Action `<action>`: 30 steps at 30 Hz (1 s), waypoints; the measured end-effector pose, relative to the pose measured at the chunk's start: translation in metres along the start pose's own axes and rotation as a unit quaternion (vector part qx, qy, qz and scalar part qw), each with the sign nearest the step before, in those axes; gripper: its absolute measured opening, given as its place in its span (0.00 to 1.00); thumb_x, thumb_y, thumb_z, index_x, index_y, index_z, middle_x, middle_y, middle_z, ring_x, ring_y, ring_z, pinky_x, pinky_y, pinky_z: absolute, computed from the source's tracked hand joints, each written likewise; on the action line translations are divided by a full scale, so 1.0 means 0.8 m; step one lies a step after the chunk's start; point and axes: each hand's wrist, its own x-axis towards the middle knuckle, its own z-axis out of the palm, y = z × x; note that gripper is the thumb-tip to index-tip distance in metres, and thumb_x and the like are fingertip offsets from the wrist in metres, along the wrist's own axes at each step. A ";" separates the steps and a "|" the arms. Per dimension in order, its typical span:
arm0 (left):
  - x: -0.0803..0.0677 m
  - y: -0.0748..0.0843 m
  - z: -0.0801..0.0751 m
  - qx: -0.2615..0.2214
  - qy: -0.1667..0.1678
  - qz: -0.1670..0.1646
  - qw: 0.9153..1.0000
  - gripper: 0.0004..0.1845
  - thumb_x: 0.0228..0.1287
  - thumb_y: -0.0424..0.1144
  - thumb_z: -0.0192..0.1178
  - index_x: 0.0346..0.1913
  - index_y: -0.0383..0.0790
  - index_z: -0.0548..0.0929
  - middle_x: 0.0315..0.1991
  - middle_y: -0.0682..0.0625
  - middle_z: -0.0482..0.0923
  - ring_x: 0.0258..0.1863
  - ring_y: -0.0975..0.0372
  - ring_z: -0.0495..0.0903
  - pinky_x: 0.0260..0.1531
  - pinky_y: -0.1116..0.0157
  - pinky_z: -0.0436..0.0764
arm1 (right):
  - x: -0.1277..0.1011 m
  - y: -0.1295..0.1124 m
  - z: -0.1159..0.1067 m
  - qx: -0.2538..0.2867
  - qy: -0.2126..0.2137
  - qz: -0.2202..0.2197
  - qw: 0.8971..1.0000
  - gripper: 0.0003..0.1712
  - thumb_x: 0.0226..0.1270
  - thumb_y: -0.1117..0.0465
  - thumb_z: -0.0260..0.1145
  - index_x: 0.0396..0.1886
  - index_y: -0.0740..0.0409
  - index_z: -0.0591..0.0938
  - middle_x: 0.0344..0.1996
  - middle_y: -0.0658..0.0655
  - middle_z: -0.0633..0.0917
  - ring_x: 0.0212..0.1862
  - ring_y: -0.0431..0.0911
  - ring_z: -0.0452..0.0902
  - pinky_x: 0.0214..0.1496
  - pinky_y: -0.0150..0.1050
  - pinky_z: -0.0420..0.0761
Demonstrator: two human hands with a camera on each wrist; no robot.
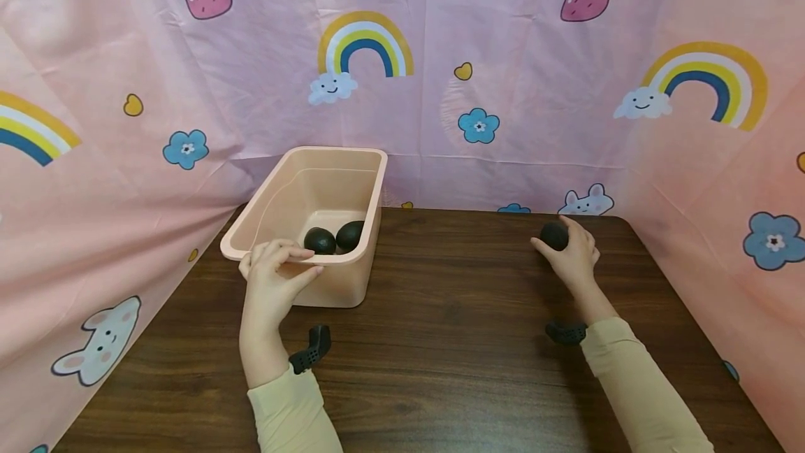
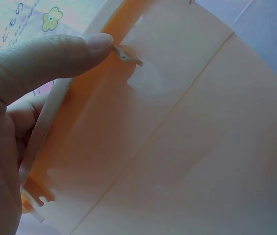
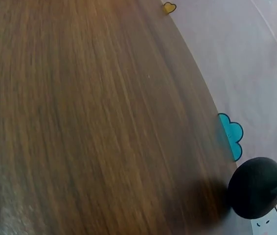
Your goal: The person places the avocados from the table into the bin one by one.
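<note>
A pale peach plastic bin stands on the left of the table, its long side running away from me. My left hand grips its near rim, the thumb on the outer face under the lip and the fingers over the top. Two dark avocados lie on the bin's floor, partly hidden by the near rim. Far to the right, my right hand holds another dark avocado between thumb and fingers, near the table's back edge. In the right wrist view this avocado looks smooth and egg-shaped.
The dark wood-grain table ends at a pink and lilac cloth printed with rainbows and flowers, which hangs behind it and along both sides. Black wrist straps sit on both forearms.
</note>
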 end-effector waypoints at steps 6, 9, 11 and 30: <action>0.000 0.000 -0.001 0.002 -0.001 -0.001 1.000 0.15 0.39 0.30 0.79 0.33 0.41 0.87 0.36 0.52 0.79 0.45 0.61 0.66 0.58 0.56 0.40 | 0.002 0.006 -0.002 0.003 -0.011 0.009 1.000 0.50 0.58 0.38 0.67 0.73 0.57 0.59 0.70 0.66 0.59 0.68 0.66 0.46 0.60 0.69 0.43; 0.000 0.000 -0.001 0.002 -0.001 -0.003 1.000 0.15 0.39 0.30 0.79 0.33 0.41 0.87 0.36 0.52 0.79 0.45 0.60 0.66 0.58 0.55 0.40 | 0.003 0.008 -0.002 0.006 -0.018 0.012 1.000 0.51 0.59 0.37 0.66 0.73 0.57 0.58 0.70 0.67 0.59 0.68 0.67 0.46 0.60 0.70 0.43; 0.000 0.000 -0.001 0.003 -0.001 -0.005 1.000 0.15 0.39 0.30 0.78 0.33 0.41 0.87 0.36 0.52 0.80 0.45 0.60 0.66 0.58 0.55 0.40 | 0.005 0.010 -0.001 0.007 -0.020 0.014 1.000 0.51 0.58 0.37 0.67 0.73 0.57 0.58 0.70 0.67 0.59 0.68 0.67 0.46 0.60 0.70 0.43; 0.000 0.000 0.001 0.002 0.002 -0.004 1.000 0.15 0.39 0.31 0.79 0.33 0.41 0.87 0.35 0.53 0.80 0.46 0.61 0.67 0.58 0.56 0.40 | 0.012 0.037 -0.001 0.039 -0.057 0.057 0.996 0.56 0.60 0.38 0.66 0.75 0.62 0.49 0.70 0.72 0.53 0.68 0.70 0.46 0.59 0.73 0.43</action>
